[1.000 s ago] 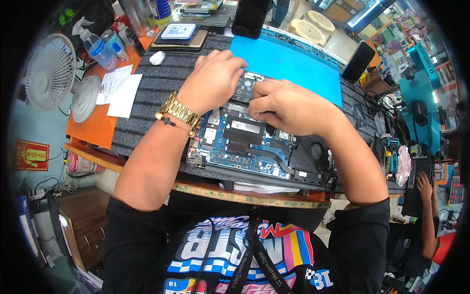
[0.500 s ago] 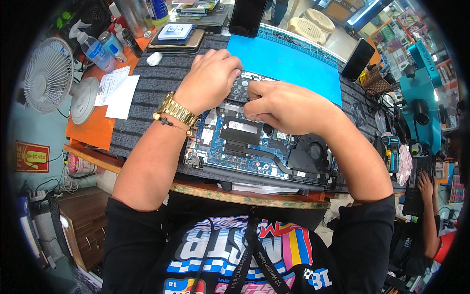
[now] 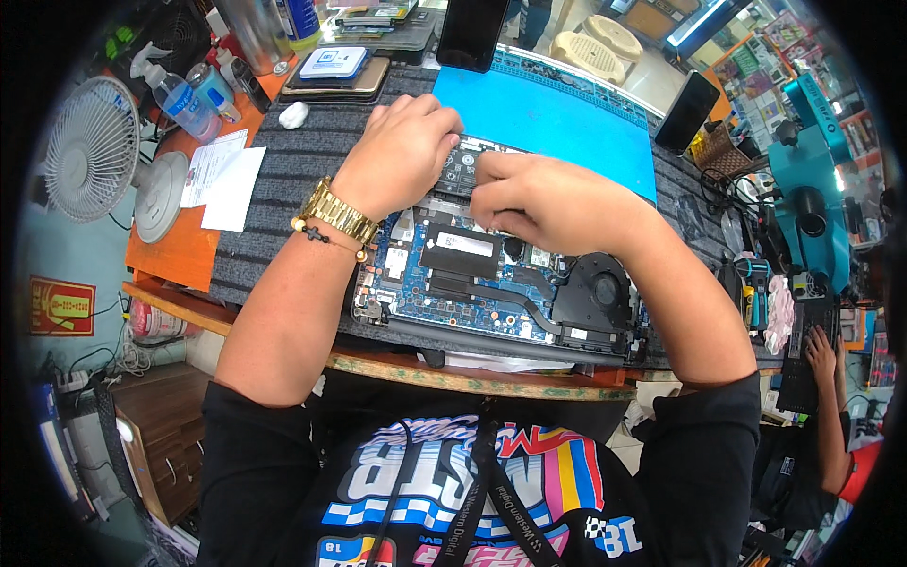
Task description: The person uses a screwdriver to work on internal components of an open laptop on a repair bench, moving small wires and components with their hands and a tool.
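Observation:
An opened laptop (image 3: 453, 312) lies on the striped mat with its inside facing up. It shows a blue circuit board, a black cover plate (image 3: 461, 249), a dark heat pipe and a round cooling fan (image 3: 595, 293). Along its far side sits a black battery (image 3: 460, 170), mostly covered by my hands. My left hand (image 3: 402, 146) is curled over the battery's left end, thumb and fingers bent against it. Closed with bent fingers, my right hand (image 3: 553, 203) is over the battery's middle; its fingertips and whatever they grip are hidden.
Beyond the laptop lies a blue work mat (image 3: 539, 104), with a phone (image 3: 474, 33) at its far edge and another phone (image 3: 688, 111) at right. A white fan (image 3: 94, 151), spray bottle (image 3: 179, 99) and papers (image 3: 231, 184) stand left. Another person's hand (image 3: 822, 350) rests on a keyboard, far right.
The view has shifted slightly. My right hand's fingers have moved a little at the battery, while my left hand keeps almost the same hold. The laptop stays in place.

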Action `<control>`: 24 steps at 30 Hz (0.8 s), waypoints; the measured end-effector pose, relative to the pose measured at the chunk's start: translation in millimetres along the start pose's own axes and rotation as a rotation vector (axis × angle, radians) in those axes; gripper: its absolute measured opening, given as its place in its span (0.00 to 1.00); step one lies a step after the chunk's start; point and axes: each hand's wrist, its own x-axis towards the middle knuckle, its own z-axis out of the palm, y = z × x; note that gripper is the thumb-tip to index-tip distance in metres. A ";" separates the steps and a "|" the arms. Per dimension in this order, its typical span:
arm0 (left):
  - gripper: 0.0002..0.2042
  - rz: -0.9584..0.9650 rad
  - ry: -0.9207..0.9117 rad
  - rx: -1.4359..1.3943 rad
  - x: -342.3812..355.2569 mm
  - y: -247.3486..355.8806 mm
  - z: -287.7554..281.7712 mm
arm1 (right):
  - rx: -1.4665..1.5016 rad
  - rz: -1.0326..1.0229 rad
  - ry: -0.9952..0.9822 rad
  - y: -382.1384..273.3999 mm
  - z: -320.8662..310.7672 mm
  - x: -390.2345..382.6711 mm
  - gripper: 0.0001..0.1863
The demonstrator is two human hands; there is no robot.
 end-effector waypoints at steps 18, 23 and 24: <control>0.11 0.003 -0.010 -0.069 3.3 5.1 -11.2 | 0.240 0.688 0.848 -119.8 -17.1 -215.6 0.12; 0.11 0.080 0.102 -0.088 3.2 13.6 -25.7 | 0.449 0.721 1.073 -149.8 41.9 -252.3 0.08; 0.11 0.067 0.150 -0.150 3.7 15.7 -27.9 | 0.379 0.753 1.038 -152.6 48.0 -257.0 0.08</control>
